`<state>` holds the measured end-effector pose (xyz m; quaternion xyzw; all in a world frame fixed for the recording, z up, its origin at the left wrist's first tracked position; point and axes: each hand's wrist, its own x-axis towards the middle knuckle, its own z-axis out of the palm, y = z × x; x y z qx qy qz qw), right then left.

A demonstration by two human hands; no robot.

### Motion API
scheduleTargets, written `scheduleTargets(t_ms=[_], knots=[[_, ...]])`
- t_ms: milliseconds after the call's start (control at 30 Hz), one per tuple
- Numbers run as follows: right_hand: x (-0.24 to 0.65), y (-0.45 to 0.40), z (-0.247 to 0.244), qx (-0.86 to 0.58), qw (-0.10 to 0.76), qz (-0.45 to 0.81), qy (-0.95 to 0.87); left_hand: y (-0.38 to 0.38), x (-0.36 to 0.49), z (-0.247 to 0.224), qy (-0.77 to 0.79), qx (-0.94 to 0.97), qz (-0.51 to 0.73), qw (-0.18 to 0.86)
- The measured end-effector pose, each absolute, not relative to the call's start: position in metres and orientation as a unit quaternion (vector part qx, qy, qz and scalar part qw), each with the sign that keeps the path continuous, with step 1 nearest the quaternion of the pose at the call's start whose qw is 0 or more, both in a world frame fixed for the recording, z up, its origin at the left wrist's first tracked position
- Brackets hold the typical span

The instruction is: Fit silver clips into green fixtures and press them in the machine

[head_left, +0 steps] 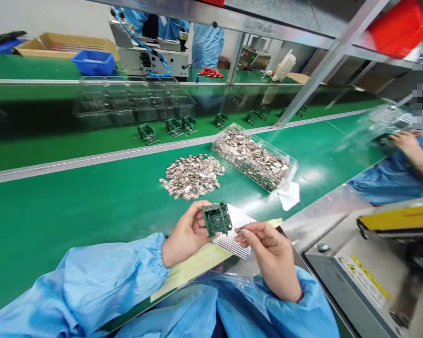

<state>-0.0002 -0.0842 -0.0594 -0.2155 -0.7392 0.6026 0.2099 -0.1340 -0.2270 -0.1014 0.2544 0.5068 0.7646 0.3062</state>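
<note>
My left hand (187,234) grips a small green circuit board assembly (217,219) by its left side, its open face turned up toward me. Close to the board's right edge, my right hand (270,249) is closed in a pinch. Whatever is between its fingertips is too small to make out. Behind and below the board lies a white ridged pad (238,230). Farther back on the green bench, a loose pile of small silvery metal pieces (193,177) lies beside a clear plastic box (292,170) filled with similar pieces.
Several green board assemblies (147,134) stand along the belt, near a clear compartment tray (134,101). A white tissue (289,195) touches the box's near end. At right are a grey machine (341,244) and another person's hand (407,141). A metal post (324,70) slants overhead.
</note>
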Motion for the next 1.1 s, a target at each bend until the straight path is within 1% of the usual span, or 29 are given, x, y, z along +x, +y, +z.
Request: scheduleTargets(t_ms=[100,167,400,567,667,833,933,1100], knots=[[0.008,-0.095,-0.076,-0.244,0.288,0.544,-0.749,-0.215,-0.121,-0.103,0.471,0.275,0.769,0.334],[0.007,-0.101,-0.085,-0.248,0.321,0.510,-0.759,-0.213,-0.116,-0.104,0.470,0.287,0.763,0.338],[-0.005,-0.115,-0.094,-0.245,0.350,0.451,-0.784,-0.218,-0.112,-0.110,0.477,0.323,0.754,0.316],[-0.006,-0.116,-0.095,-0.244,0.353,0.438,-0.790,-0.221,-0.111,-0.115,0.516,0.354,0.724,0.290],[-0.006,-0.118,-0.096,-0.253,0.342,0.470,-0.773,-0.223,-0.111,-0.116,0.553,0.355,0.699,0.280],[-0.006,-0.124,-0.096,-0.278,0.294,0.612,-0.680,-0.225,-0.110,-0.114,0.604,0.331,0.672,0.272],[-0.009,-0.125,-0.095,-0.292,0.299,0.653,-0.632,-0.225,-0.109,-0.112,0.616,0.323,0.665,0.275],[-0.012,-0.126,-0.098,-0.306,0.314,0.676,-0.592,-0.225,-0.109,-0.110,0.619,0.312,0.663,0.282]])
